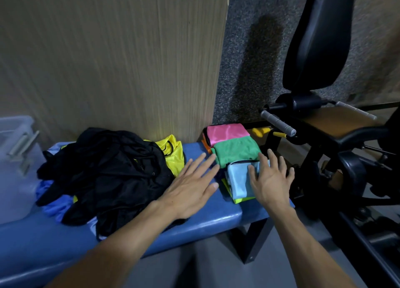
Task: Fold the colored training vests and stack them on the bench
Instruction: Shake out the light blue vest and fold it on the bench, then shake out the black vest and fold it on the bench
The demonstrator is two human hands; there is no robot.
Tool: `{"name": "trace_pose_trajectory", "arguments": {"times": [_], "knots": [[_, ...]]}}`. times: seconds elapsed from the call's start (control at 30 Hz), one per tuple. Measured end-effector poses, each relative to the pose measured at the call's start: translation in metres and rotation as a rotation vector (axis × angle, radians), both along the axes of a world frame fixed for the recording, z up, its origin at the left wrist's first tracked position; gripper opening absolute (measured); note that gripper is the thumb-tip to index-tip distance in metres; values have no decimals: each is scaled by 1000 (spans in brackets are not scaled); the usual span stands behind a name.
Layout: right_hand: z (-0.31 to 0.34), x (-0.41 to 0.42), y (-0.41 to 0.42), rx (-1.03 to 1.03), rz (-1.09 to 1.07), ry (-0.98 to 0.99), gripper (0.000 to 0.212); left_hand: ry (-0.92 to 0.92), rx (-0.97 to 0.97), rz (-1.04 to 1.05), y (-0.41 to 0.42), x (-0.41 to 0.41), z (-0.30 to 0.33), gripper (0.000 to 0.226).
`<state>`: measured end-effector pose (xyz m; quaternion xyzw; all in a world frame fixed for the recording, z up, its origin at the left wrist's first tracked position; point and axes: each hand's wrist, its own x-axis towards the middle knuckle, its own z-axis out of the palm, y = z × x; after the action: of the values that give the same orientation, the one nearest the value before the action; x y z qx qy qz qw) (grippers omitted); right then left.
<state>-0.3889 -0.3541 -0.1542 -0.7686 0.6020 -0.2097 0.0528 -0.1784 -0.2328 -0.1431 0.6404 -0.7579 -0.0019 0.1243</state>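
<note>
A blue padded bench (216, 220) runs across the view. At its right end lie folded vests: pink (227, 132) over orange, then green (237, 152), then light blue (238, 179) over a neon yellow one. My right hand (270, 179) lies flat, fingers straight, on the light blue vest. My left hand (190, 188) is open with spread fingers, just left of the folded vests, over the bench. A heap of unfolded vests, mostly black (108, 171) with a yellow one (173, 151) and a blue one (56, 203), fills the bench's left part.
A translucent plastic bin (15, 164) stands at the bench's left end. A wood-panel wall (108, 60) rises behind. A black exercise machine (320, 125) with padded seat and handles crowds the right side, close to the folded vests.
</note>
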Motion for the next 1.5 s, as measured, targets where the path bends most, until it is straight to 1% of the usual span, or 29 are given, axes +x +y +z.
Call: {"name": "trace_pose_trajectory", "arguments": {"times": [0.1, 0.13, 0.17, 0.27, 0.4, 0.47, 0.5, 0.57, 0.6, 0.63, 0.67, 0.73, 0.8, 0.83, 0.9, 0.93, 1.0, 1.03, 1.07, 1.1, 1.13, 1.17, 1.2, 1.27, 1.33, 1.37, 1.43, 1.47, 1.5], "knots": [[2, 3, 6, -13, 7, -13, 55, 42, 7, 86, 33, 41, 1, 80], [3, 4, 8, -15, 3, -22, 54, 82, 11, 123, 43, 51, 3, 83], [4, 5, 10, -20, -5, -29, 54, 130, 20, 160, 52, 60, 5, 82], [8, 8, 14, -60, -25, -40, 53, 204, 12, 225, 73, 81, 7, 53], [14, 19, 21, -147, 27, -109, 48, 130, -64, 295, 93, 113, 10, 40], [19, 30, 28, -198, 104, -149, 43, 73, -113, 413, 101, 131, 14, 39], [23, 38, 33, -223, 156, -159, 40, 44, -102, 487, 105, 139, 16, 44], [31, 58, 46, -225, 303, -170, 35, -2, 1, 607, 112, 154, 15, 59], [34, 70, 54, -184, 398, -176, 34, -19, 69, 641, 115, 160, 11, 62], [36, 82, 63, -108, 496, -174, 35, -29, 112, 660, 116, 164, 7, 59], [36, 94, 74, -10, 595, -156, 40, -30, 113, 675, 117, 167, 3, 50], [32, 116, 92, 193, 755, -62, 58, -24, 29, 693, 117, 173, 2, 32], [23, 134, 105, 357, 836, 33, 86, -1, -68, 658, 116, 177, 4, 25], [18, 141, 109, 416, 844, 67, 100, 44, -105, 615, 117, 177, 7, 21], [10, 153, 113, 422, 820, 158, 122, 224, -171, 500, 121, 175, 17, 10], [6, 159, 114, 389, 797, 206, 128, 331, -203, 450, 124, 172, 24, 8], [3, 169, 116, 336, 736, 204, 129, 489, -292, 383, 129, 164, 38, 12], [3, 173, 118, 311, 712, 126, 121, 541, -345, 357, 132, 160, 46, 12], [0, 177, 116, 311, 698, 7, 102, 595, -397, 337, 135, 158, 53, 13], [-1, 179, 114, 317, 711, -140, 69, 653, -434, 324, 137, 156, 59, 14], [2, 180, 113, 371, 725, -265, 32, 720, -450, 325, 138, 155, 63, 15], [9, 180, 112, 480, 751, -419, 6, 794, -443, 340, 141, 155, 67, 16], [19, 178, 111, 611, 756, -595, 8, 873, -424, 359, 142, 154, 70, 18], [44, 170, 105, 844, 689, -933, 16, 1062, -377, 339, 146, 151, 77, 18], [69, 158, 98, 979, 664, -1237, 19, 1197, -284, 245, 153, 150, 83, 16], [79, 153, 96, 1018, 656, -1357, 20, 1201, -196, 195, 156, 152, 85, 22], [87, 148, 93, 1038, 603, -1542, 20, 1090, 80, 133, 163, 156, 85, 37], [90, 147, 93, 1035, 600, -1615, 18, 989, 216, 126, 166, 158, 83, 34], [92, 146, 92, 1027, 593, -1679, 12, 888, 320, 127, 169, 159, 81, 25]]}}
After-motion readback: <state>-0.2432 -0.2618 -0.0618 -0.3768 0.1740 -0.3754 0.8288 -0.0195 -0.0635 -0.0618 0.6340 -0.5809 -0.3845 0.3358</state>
